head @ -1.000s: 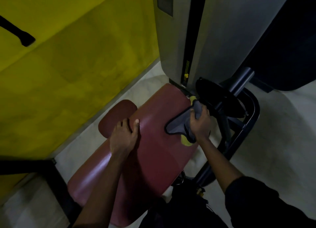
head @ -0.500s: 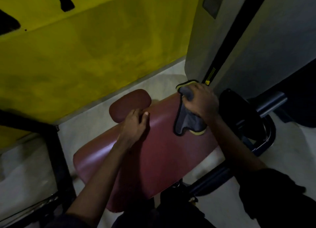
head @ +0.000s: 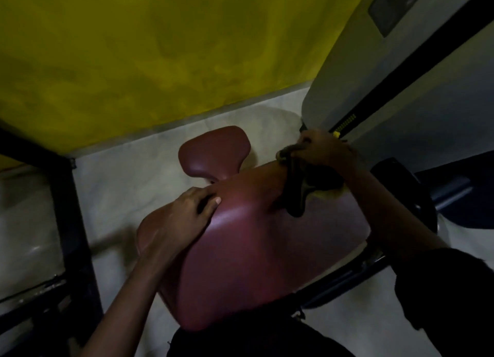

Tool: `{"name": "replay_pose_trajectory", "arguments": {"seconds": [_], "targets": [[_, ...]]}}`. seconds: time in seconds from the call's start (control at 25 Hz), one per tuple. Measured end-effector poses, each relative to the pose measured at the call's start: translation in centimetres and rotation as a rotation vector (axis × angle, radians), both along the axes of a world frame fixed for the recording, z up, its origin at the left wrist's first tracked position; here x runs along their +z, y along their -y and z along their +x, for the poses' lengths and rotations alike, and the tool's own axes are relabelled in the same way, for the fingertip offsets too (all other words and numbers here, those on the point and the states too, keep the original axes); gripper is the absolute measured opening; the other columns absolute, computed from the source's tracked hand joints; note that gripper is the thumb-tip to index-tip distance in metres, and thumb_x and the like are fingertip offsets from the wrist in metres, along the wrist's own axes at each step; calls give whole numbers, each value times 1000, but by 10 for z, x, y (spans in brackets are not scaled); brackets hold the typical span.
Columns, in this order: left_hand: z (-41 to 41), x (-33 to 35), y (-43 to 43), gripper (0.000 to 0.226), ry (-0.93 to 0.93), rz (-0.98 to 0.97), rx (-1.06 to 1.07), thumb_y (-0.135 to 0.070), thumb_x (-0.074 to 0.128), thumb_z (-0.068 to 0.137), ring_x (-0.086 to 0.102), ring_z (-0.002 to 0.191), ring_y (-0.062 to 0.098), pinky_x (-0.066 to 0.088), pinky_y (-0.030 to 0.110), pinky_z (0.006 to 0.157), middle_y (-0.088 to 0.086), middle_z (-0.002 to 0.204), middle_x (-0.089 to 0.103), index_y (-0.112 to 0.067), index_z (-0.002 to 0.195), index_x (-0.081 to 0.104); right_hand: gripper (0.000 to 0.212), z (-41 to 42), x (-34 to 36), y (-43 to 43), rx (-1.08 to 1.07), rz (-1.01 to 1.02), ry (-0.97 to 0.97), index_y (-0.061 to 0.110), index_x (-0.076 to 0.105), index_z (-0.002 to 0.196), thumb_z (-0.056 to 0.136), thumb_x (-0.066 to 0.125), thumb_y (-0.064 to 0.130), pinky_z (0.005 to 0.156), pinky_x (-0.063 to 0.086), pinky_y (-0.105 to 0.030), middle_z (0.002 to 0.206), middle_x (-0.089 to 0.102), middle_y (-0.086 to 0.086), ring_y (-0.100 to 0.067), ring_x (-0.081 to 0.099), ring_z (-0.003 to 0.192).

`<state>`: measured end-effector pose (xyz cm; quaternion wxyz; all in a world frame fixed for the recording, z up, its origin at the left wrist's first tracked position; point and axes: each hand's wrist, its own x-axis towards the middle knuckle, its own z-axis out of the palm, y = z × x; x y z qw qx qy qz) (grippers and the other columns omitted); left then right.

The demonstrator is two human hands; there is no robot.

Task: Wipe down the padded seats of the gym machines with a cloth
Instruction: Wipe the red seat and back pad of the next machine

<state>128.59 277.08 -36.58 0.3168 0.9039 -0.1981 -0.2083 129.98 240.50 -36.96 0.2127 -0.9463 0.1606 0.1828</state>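
1. Where the head view looks down on the machine, the right hand (head: 320, 149) clenches a dark cloth (head: 294, 193) in its curled fingers. It does so at the far right corner of the maroon padded seat (head: 267, 236), just beside the grey weight-stack housing (head: 355, 70). Part of the cloth hangs onto the seat surface, and a yellowish patch shows at its right.
2. The left hand (head: 187, 212) lies flat and relaxed on the seat's left edge, fingers extended and grasping nothing. It appears to brace the pad.
3. Risk of incomplete coverage: the cloth is bunched, so only a narrow part of it touches the seat. Strokes made this way would likely leave unwiped strips across the wide central area.
4. Risk of missed zones: the area under the left hand cannot be wiped unless that hand is moved. Neither hand touches the smaller maroon pad (head: 213, 153) beyond the seat, so it could be skipped.
5. Risk of snagging: the right hand works close to the housing's black slot and its yellow markings (head: 347, 121). A loose cloth corner or a knuckle could catch there during a stroke toward the far edge.
6. Risk of slipping: the seat surface shows a gloss. If the left hand bears weight, it could slide off the rounded edge toward the floor (head: 120, 191).
7. The lighting is dim, so it cannot be determined whether the seat carries residue.
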Motion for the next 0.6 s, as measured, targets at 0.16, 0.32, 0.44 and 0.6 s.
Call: {"name": "replay_pose_trajectory", "arguments": {"seconds": [0.16,0.32,0.44,0.6], "targets": [[2,-12,-7,27,1,-46,80,-35,58,98,61,101,16,36,21,79,-1,107,66,-20,118,69,43,21,-12,-22,68,-151,-116,20,72,116,86,69,50,89,51,-37,118,70,-8,-33,65,109],[11,-23,3,29,-55,-17,63,-36,51,101,61,98,21,45,32,81,4,103,67,-18,116,67,47,39,-21,-78,187,-110,-211,21,76,113,91,62,60,81,45,-29,114,74,-6,-27,68,100],[13,-18,5,36,-96,-27,11,-41,46,102,62,105,19,46,32,86,2,114,68,-23,128,63,45,42,-22,-103,283,-26,-216,31,75,116,89,63,64,83,45,-27,114,74,5,-17,68,100],[14,-6,9,41,-127,-8,17,-41,48,102,59,118,17,40,24,92,-1,131,64,-24,137,59,38,48,-16,-88,259,149,-363,44,71,122,85,73,54,82,46,-23,112,69,14,-6,61,94]]}}
